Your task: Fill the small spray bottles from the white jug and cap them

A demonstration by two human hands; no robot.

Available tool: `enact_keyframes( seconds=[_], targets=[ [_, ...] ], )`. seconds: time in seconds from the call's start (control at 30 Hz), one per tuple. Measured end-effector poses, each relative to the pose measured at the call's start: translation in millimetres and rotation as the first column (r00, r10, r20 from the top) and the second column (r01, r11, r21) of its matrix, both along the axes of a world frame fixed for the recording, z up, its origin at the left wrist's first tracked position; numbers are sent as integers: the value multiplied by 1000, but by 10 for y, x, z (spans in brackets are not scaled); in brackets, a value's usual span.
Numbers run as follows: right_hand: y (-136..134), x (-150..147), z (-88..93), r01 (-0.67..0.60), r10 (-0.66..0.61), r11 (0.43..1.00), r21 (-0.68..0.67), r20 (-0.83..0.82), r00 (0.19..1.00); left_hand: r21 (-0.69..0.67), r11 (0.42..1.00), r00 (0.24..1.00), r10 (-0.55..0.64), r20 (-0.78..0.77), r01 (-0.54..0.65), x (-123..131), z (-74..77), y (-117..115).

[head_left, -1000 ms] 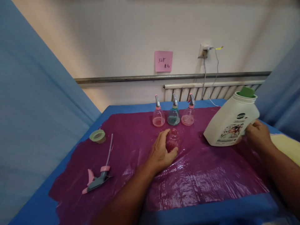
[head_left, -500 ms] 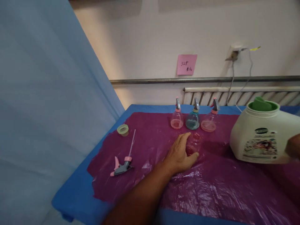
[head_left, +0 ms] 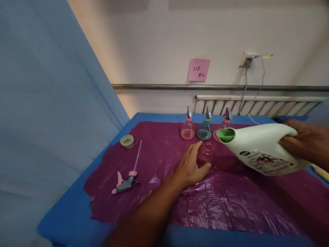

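My left hand (head_left: 191, 164) is curled round the left side of a clear, pinkish spray bottle (head_left: 207, 156) with no top on, standing upright on the purple sheet. My right hand (head_left: 300, 139) grips the handle of a large white jug (head_left: 264, 137). The jug is tipped to the left, its green-lined mouth (head_left: 226, 134) above and to the right of the bottle's neck, apart from it. No liquid can be seen coming out. To the left lies a grey and pink spray trigger head (head_left: 127, 181) with its thin tube pointing away.
Behind the bottle stand three spray bottles with heads on: pink (head_left: 187, 130), teal (head_left: 205, 131) and another pink one (head_left: 225, 125), partly behind the jug. A pale green cap (head_left: 126, 141) sits at the left. A yellow item (head_left: 321, 172) lies at the right edge. A blue curtain (head_left: 51, 103) hangs at left.
My right hand has lifted the jug and tipped its mouth leftwards towards the open bottle. My left hand stays at the bottle. The whole view has shifted slightly.
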State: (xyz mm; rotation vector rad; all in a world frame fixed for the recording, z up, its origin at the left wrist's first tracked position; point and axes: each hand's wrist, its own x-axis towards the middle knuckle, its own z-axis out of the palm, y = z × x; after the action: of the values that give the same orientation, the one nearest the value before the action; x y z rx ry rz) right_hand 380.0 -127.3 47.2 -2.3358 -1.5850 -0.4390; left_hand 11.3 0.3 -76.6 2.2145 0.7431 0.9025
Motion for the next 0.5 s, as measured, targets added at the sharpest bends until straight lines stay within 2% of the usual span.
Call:
enact_keyframes(
  seconds=[0.1,0.3,0.5],
  targets=[
    [59,-60,117,67,-71,994,-84,-44,997,40,999,1000,-15,-2,15,-1,1,11],
    [59,-40,229,146,-132,980,-138,103,986,129,992,1000,-13,16,10,-10,31,31],
    [50,-158,387,217,-169,946,-239,207,964,130,991,1000,24,-15,-22,8,59,30]
  ],
)
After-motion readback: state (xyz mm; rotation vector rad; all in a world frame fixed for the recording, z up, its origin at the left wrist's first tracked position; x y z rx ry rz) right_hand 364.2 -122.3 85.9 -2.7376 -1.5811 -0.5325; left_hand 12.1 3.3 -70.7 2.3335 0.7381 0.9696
